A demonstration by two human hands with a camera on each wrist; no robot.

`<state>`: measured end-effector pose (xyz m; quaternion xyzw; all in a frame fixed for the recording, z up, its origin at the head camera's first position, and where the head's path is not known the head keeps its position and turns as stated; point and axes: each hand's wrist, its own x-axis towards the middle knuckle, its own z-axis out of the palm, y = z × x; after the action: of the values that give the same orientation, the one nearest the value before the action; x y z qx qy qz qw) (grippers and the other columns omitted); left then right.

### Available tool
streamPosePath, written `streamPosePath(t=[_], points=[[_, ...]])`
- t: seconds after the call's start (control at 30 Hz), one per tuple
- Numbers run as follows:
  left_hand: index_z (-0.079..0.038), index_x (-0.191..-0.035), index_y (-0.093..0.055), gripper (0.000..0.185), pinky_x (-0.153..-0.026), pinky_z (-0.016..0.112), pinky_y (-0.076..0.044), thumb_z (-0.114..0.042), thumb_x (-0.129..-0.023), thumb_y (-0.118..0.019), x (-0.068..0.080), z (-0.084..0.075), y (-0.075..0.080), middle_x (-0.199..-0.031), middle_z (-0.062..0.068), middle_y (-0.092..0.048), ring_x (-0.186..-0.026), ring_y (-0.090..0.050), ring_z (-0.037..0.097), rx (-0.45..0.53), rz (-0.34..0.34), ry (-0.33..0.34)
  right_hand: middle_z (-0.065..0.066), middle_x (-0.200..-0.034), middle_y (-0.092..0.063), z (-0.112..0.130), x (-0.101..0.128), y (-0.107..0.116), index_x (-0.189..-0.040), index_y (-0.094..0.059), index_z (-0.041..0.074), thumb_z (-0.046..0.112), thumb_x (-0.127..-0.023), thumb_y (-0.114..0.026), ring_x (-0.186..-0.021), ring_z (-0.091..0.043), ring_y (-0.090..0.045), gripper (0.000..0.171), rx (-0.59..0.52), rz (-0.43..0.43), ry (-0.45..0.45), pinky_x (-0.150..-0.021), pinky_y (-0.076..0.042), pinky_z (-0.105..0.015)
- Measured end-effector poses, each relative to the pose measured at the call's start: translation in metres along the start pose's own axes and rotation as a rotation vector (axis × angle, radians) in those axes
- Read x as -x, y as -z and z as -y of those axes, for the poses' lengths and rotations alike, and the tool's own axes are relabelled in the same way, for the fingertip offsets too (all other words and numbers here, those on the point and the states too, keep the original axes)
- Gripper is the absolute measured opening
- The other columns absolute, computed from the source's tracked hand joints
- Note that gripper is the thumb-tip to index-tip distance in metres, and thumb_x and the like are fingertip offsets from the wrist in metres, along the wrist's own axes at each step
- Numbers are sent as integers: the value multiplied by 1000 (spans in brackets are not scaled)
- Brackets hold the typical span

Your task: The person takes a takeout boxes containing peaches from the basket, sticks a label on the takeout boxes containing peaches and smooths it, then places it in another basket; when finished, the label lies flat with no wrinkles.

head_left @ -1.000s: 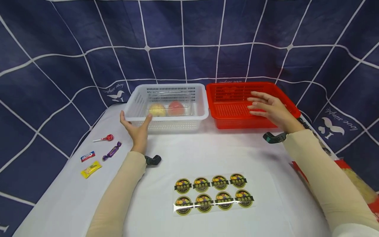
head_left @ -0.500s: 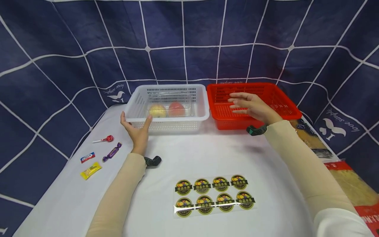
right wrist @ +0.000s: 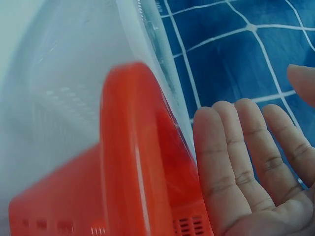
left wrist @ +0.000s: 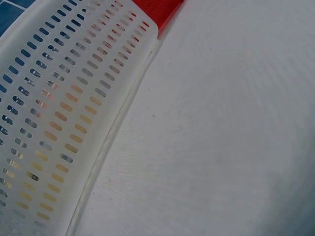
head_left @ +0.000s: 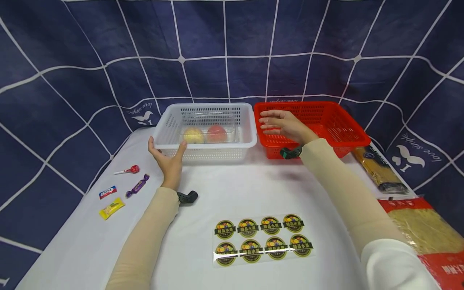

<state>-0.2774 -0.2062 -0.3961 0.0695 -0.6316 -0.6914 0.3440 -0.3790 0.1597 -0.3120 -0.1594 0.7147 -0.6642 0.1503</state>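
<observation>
At the front left corner of the white basket point(head_left: 212, 154) is my left hand point(head_left: 170, 167), its thumb at the front rim and a finger spread past the corner on the left side. Inside that basket lies a clear plastic box point(head_left: 209, 114) with a yellowish fruit point(head_left: 193, 135) and a reddish fruit point(head_left: 216, 133). My right hand point(head_left: 284, 125) hovers over the left part of the red basket point(head_left: 337, 125), fingers straight and nothing in them. In the right wrist view its palm shows beside the red rim point(right wrist: 130, 147). The left wrist view shows the white basket's slotted wall point(left wrist: 74, 98), not the hand.
A sheet of round stickers point(head_left: 264, 241) lies on the white table point(head_left: 232, 189). To the left are a lollipop point(head_left: 127, 169) and several wrapped sweets point(head_left: 137, 185). Food packs point(head_left: 427, 227) lie along the right edge. A blue checked cloth point(head_left: 246, 76) hangs behind the baskets.
My right hand has moved left over the red basket, from its right part toward the white basket. The left hand has stayed at the white basket's corner.
</observation>
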Motion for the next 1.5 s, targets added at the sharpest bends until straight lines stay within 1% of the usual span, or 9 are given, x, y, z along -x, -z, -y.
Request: streamPosePath(t=[0.1, 0.33, 0.43, 0.63, 0.83, 1.03, 1.3, 1.4, 1.5], points=[[-15, -169, -10, 103, -129, 26, -17, -10, -96, -82, -1, 1, 1, -171, 15, -29, -157, -31, 29, -10, -4, -10, -26, -149, -56, 1, -9, -11, -157, -48, -5, 14, -112, -59, -116, -30, -70, 50, -14, 1, -6, -101, -60, -37], [-20, -170, -9, 105, -130, 27, -15, -8, -95, -82, -6, 9, 1, -172, 13, -28, -158, -30, 28, 12, -3, -7, -17, -143, -61, 5, -31, -36, -157, -49, -1, 17, -112, -59, -106, -20, -70, 50, -29, -31, -37, -100, -60, -35], [-18, -169, -10, 103, -130, 29, -15, -9, -96, -82, -6, 10, 1, -172, 15, -27, -158, -29, 30, 9, -1, -7, -17, -153, -55, 8, -39, -46, -159, -48, 1, 17, -112, -58, -115, -23, -66, 50, -52, -39, -60, -109, -56, -39], [-16, -169, -10, 105, -130, 30, -16, -12, -95, -84, -15, 27, 2, -172, 11, -29, -158, -30, 27, -4, -10, -30, -19, -168, -39, 12, -54, -67, -165, -37, -2, 12, -113, -54, -148, -42, -45, 56, -107, -29, -68, -122, -43, -46], [-20, -169, -13, 106, -129, 28, -19, -15, -93, -87, -17, 36, 3, -169, 6, -33, -154, -35, 21, 7, -14, -55, -18, -164, -47, 8, -69, -86, -164, -40, 0, 12, -110, -58, -152, -40, -44, 58, -152, -122, -63, -119, -46, -42], [-23, -169, -15, 105, -127, 25, -21, -20, -93, -87, -16, 35, 3, -167, 3, -35, -151, -38, 16, -2, -12, -44, -14, -165, -48, -3, -82, -103, -163, -44, 3, 14, -109, -60, -152, -32, -46, 57, -204, -235, -77, -124, -40, -38], [-23, -168, -15, 104, -127, 26, -22, -19, -93, -87, -15, 33, 3, -168, 5, -35, -151, -38, 18, -4, -7, -50, -16, -167, -45, -17, -92, -115, -163, -44, 0, 10, -108, -56, -156, -31, -39, 56, -124, -331, -57, -130, -30, -42], [-23, -169, -14, 104, -127, 27, -21, -20, -94, -87, -16, 33, 4, -168, 5, -34, -152, -38, 17, -12, -8, -51, -17, -171, -38, -20, -96, -119, -165, -39, 0, 12, -110, -54, -158, -34, -34, 58, -51, -321, -70, -131, -26, -47], [-23, -169, -14, 104, -127, 26, -21, -21, -94, -86, -16, 33, 3, -168, 4, -34, -152, -37, 17, -20, -3, -44, -16, -171, -34, -21, -97, -119, -167, -32, 4, 13, -109, -56, -158, -34, -31, 63, 14, -300, -134, -130, -26, -56]])
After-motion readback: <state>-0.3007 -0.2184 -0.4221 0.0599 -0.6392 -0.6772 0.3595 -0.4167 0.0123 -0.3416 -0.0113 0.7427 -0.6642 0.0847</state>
